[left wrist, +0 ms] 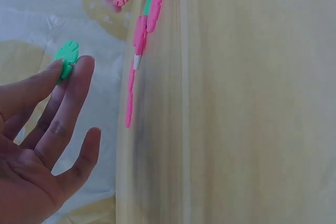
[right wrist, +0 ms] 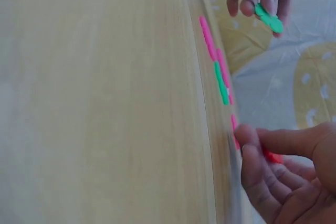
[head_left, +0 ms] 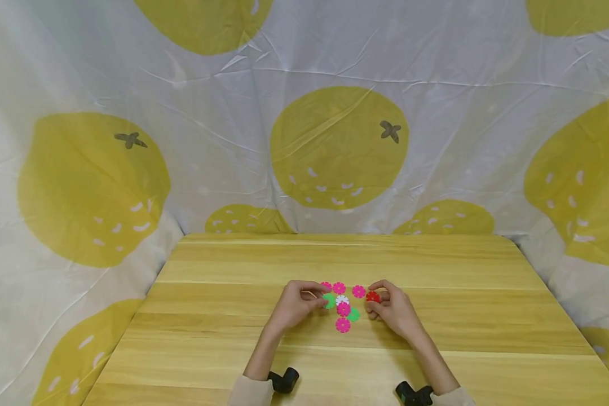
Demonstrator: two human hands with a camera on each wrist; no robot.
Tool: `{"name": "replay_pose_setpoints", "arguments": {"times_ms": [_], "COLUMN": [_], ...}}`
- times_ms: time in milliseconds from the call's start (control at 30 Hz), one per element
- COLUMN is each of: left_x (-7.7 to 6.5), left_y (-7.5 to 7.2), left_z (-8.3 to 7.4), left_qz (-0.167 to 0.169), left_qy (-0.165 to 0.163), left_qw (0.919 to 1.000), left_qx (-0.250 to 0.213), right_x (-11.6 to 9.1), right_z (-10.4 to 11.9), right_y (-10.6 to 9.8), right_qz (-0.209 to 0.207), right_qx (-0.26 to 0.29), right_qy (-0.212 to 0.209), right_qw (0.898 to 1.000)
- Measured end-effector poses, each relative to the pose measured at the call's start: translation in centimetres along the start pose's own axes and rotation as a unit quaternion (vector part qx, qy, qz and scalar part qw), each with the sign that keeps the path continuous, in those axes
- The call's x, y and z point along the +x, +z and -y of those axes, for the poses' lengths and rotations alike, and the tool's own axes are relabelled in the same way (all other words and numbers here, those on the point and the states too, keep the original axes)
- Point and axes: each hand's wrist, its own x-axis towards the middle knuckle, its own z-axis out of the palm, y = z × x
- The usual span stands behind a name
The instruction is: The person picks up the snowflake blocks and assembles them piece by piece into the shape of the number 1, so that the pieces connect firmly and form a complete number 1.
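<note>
My left hand pinches a green snowflake disc, a flat toy piece with notched edges, between thumb and fingertips above the table. Opposite it, my right hand holds a red snowflake disc the same way; in the right wrist view the fingers mostly hide it. Between the hands lie a white disc, a pink disc overlapping it, another green disc and a nearer pink disc. Farther back are more pink discs, one of them partly behind the left fingers.
All the loose discs rest on a wood-grain table. Behind it hangs a pale curtain printed with large yellow fruit. Black wrist devices sit by both sleeves, close above the near part of the table.
</note>
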Motion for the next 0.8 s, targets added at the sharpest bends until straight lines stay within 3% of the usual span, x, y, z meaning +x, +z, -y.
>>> {"name": "replay_pose_setpoints", "arguments": {"times_ms": [200,533,800], "left_x": [-0.1,0.2,0.2], "left_y": [0.3,0.6,0.9], "left_z": [-0.2,-0.2,-0.4], "left_qz": [-0.011,-0.018,-0.03], "left_qy": [0.006,0.007,0.004], "left_qw": [0.9995,0.9997,0.9995], "left_qx": [-0.03,0.012,0.006], "right_x": [0.2,-0.2,-0.3], "right_z": [0.0,0.9,1.3], "right_y": [0.0,0.1,0.7], "right_qz": [0.018,0.036,0.025], "right_qx": [0.053,0.123,0.139], "right_qy": [-0.02,-0.028,-0.024], "right_qw": [0.998,0.991,0.99]}}
